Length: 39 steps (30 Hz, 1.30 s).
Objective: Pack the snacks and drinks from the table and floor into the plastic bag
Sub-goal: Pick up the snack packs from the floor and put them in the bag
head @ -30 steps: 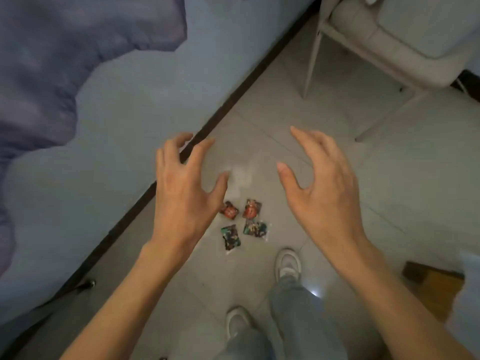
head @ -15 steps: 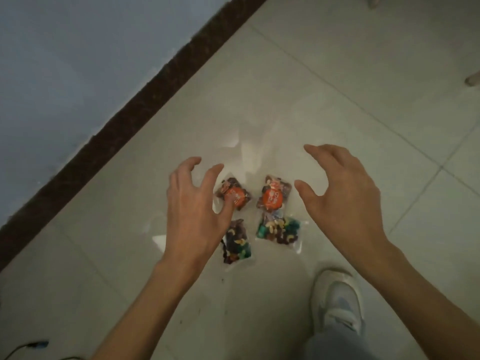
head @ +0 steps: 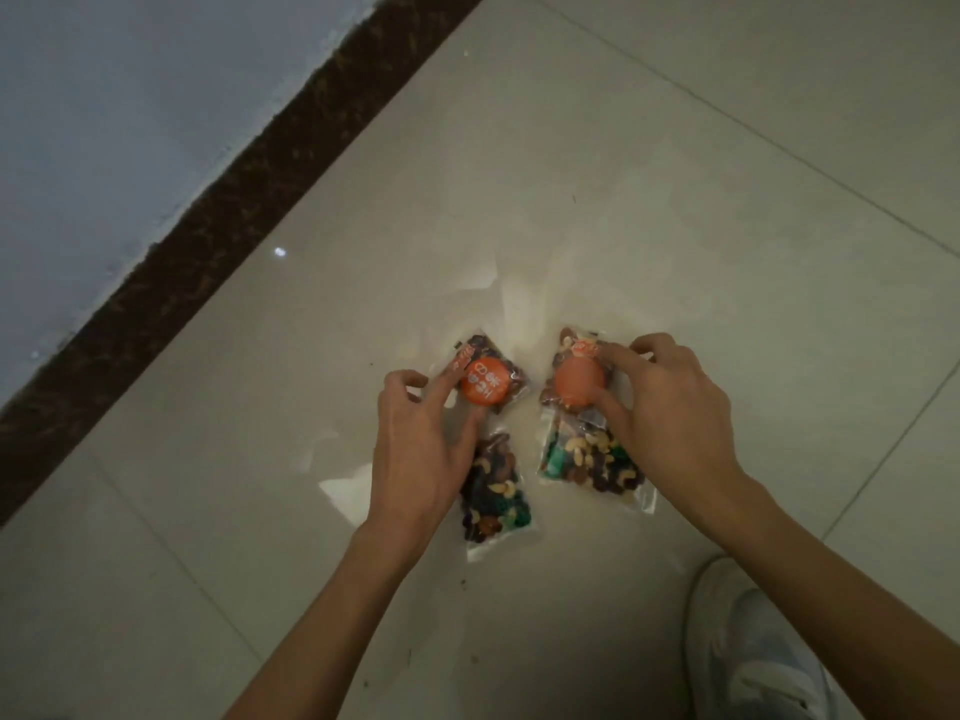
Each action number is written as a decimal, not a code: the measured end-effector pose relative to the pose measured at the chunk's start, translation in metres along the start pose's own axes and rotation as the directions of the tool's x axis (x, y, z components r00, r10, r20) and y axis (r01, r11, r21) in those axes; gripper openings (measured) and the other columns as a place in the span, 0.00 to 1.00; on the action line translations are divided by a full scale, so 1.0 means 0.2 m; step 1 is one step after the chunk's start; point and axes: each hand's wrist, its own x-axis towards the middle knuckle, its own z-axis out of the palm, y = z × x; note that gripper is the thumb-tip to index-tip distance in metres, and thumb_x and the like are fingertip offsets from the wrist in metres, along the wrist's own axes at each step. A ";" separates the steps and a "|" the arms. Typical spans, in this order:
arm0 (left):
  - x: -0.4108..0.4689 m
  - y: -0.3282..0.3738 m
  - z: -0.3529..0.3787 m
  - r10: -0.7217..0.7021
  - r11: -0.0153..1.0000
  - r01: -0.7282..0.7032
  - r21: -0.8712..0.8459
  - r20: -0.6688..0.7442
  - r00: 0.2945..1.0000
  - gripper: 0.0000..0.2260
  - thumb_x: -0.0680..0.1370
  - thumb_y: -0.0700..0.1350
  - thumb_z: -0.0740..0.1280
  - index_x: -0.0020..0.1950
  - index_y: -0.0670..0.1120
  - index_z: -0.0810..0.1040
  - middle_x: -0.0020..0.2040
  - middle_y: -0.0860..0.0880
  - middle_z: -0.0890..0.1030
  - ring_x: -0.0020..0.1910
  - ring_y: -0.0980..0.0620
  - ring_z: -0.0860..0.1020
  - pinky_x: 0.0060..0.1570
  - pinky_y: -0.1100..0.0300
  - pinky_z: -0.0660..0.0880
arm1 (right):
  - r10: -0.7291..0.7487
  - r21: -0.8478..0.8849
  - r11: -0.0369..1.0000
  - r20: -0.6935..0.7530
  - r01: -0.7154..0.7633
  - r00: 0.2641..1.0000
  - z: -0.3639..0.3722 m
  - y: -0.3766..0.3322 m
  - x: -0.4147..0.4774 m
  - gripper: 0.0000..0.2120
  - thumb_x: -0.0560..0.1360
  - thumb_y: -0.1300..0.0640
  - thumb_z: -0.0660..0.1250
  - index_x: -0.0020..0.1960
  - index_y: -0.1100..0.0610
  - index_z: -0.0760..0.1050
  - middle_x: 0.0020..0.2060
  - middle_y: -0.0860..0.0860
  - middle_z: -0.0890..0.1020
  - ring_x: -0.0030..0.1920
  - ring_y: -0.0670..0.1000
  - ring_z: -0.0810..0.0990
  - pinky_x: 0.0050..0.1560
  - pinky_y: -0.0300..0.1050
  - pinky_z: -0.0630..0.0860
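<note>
I see my left hand (head: pixel 421 449) pinching the left orange-label packet (head: pixel 485 379), right hand (head: pixel 670 407) pinching its twin (head: pixel 576 379); two nut packets (head: pixel 493 496) below my fingers; shoe (head: pixel 753 641) nearby.

Indoor room, most likely a home. Floor (head: pixel 649 174) of large glossy pale tiles with thin grout lines, reflecting soft light. Dark speckled stone skirting (head: pixel 218 220) runs diagonally along the base of a plain pale blue-grey wall (head: pixel 114 96). White sneaker (head: pixel 753 646) on the tiles at lower right. Dim light; no furniture or fittings in view to narrow it further.
</note>
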 end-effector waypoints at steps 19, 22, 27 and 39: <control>0.17 0.22 0.17 -0.363 0.708 0.289 -0.644 0.019 0.931 0.26 0.73 0.41 0.83 0.70 0.51 0.83 0.64 0.50 0.85 0.60 0.49 0.85 0.65 0.47 0.83 | 0.319 0.587 0.746 0.100 -0.315 0.943 0.18 -0.06 0.08 0.25 0.73 0.50 0.80 0.67 0.42 0.78 0.60 0.54 0.81 0.51 0.54 0.85 0.57 0.56 0.84; 0.19 0.23 0.18 -0.354 0.717 0.284 -0.637 0.018 0.935 0.28 0.71 0.37 0.84 0.69 0.50 0.83 0.64 0.48 0.84 0.61 0.47 0.84 0.64 0.46 0.84 | 0.319 0.574 0.763 0.066 -0.297 0.946 0.19 -0.09 0.09 0.25 0.73 0.51 0.80 0.67 0.43 0.78 0.60 0.54 0.80 0.52 0.54 0.85 0.57 0.55 0.84; 0.21 0.20 0.17 -0.333 0.693 0.296 -0.658 0.072 0.940 0.29 0.70 0.36 0.84 0.69 0.52 0.83 0.65 0.49 0.84 0.63 0.47 0.83 0.65 0.46 0.84 | 0.317 0.640 0.705 0.101 -0.306 0.943 0.19 -0.10 0.12 0.25 0.72 0.60 0.81 0.65 0.44 0.79 0.59 0.54 0.81 0.53 0.53 0.85 0.57 0.56 0.85; 0.20 0.22 0.00 -0.262 0.547 0.338 -0.766 0.226 0.938 0.27 0.71 0.30 0.82 0.64 0.53 0.86 0.61 0.52 0.82 0.54 0.53 0.84 0.44 0.66 0.84 | 0.338 0.812 0.362 0.344 -0.458 0.876 -0.02 -0.08 0.22 0.27 0.68 0.72 0.80 0.61 0.50 0.83 0.49 0.54 0.87 0.46 0.49 0.88 0.41 0.42 0.85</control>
